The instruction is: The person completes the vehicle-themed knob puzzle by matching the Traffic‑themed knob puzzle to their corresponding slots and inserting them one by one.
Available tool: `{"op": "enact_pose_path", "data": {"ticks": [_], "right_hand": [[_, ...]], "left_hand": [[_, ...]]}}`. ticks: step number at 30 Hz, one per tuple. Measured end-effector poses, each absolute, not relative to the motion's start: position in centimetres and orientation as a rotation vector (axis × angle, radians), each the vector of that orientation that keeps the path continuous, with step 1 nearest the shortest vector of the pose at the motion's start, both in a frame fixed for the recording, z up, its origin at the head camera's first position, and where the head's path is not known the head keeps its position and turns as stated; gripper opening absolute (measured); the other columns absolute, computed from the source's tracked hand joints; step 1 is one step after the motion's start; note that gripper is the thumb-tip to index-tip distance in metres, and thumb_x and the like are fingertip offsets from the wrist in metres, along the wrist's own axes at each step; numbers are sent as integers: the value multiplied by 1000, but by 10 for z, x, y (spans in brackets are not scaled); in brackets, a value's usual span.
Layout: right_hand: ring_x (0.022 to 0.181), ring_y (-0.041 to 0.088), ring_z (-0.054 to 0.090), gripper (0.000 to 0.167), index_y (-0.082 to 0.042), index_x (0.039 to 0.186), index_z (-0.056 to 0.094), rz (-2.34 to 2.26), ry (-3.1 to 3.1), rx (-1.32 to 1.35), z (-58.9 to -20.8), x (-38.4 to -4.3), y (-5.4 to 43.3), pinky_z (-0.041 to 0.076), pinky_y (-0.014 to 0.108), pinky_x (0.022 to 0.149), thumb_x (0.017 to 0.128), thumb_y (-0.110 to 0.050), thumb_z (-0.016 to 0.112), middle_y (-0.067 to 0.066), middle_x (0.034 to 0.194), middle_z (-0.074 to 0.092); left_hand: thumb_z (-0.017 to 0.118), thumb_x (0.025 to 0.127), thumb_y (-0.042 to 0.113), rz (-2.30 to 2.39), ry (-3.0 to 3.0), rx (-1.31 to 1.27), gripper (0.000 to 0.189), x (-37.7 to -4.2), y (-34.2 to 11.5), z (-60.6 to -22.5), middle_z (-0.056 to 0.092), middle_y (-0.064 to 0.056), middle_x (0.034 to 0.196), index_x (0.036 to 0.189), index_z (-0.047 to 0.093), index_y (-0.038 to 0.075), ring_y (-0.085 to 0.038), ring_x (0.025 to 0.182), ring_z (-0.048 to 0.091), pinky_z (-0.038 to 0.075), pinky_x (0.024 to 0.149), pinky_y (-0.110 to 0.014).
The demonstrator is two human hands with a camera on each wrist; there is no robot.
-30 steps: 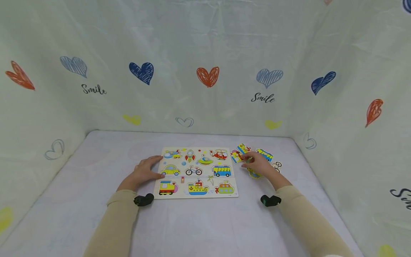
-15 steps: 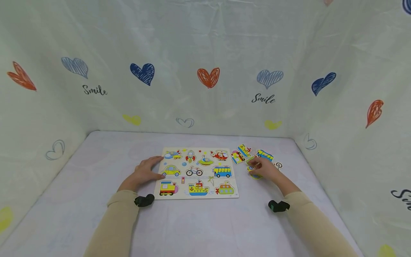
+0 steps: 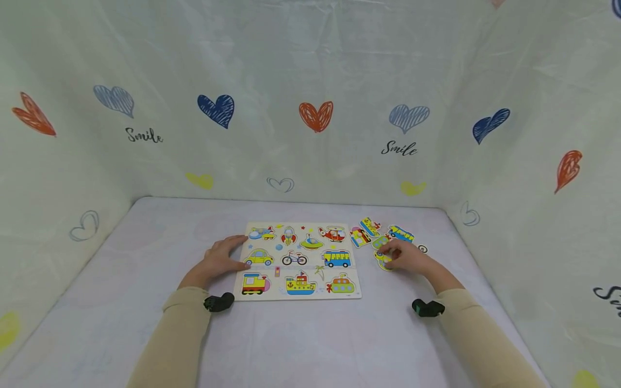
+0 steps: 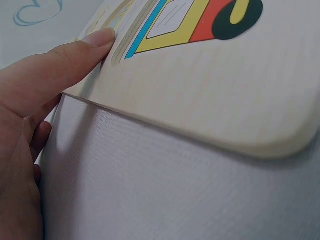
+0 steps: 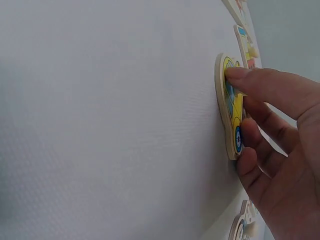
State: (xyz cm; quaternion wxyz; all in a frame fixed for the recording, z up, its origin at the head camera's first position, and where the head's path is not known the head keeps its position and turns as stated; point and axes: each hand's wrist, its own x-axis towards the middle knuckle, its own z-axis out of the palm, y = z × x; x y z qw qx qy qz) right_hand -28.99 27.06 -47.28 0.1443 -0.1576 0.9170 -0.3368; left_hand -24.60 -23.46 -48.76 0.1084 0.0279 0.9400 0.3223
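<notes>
Across the near side: two beige sleeves (image 3: pixel 179 334) reach in over the pale table (image 3: pixel 310 345), a small black device (image 3: pixel 219 303) at each wrist.
Picture board: the board (image 3: pixel 314 257) lies flat left of the loose pieces, with a train, ship and submarine in its near row, a car, bicycle and bus in the middle, and a plane, rocket, saucer and helicopter in the far row.
Left hand: the left hand (image 3: pixel 218 260) rests at the board's left edge, thumb and fingers spread, thumb on top.
Right hand: the right hand (image 3: pixel 412 257) pinches the yellow car piece (image 5: pixel 234 114), right of the board; whether it is lifted I cannot tell.
Loose pieces: beyond the car piece lie a submarine piece (image 3: pixel 380 243), train piece (image 3: pixel 360 237), bus piece (image 3: pixel 400 234) and ship piece (image 3: pixel 370 227); a bicycle piece (image 3: pixel 423 249) is partly hidden by the hand.
Far wall: white cloth (image 3: pixel 271 64) printed with hearts and "Smile".
</notes>
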Motion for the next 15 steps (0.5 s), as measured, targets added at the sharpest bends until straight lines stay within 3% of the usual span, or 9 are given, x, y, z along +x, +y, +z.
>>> {"op": "enact_pose_path", "data": {"ticks": [7, 15], "right_hand": [[84, 21, 48, 29, -5, 108, 72, -991, 2586, -518, -472, -291, 274, 45, 29, 69, 81, 5, 72, 9, 110, 60], [87, 24, 48, 22, -3, 98, 75, -1053, 2537, -538, -470, -292, 273, 44, 32, 71, 82, 10, 66, 11, 109, 59]], "left_hand": [[79, 79, 31, 940, 2768, 86, 86, -247, -234, -489, 26, -19, 156, 150, 36, 9, -44, 140, 15, 14, 107, -65], [79, 79, 31, 940, 2764, 61, 86, -246, -233, -487, 25, -19, 156, 151, 36, 9, -44, 141, 14, 12, 108, -65]]}}
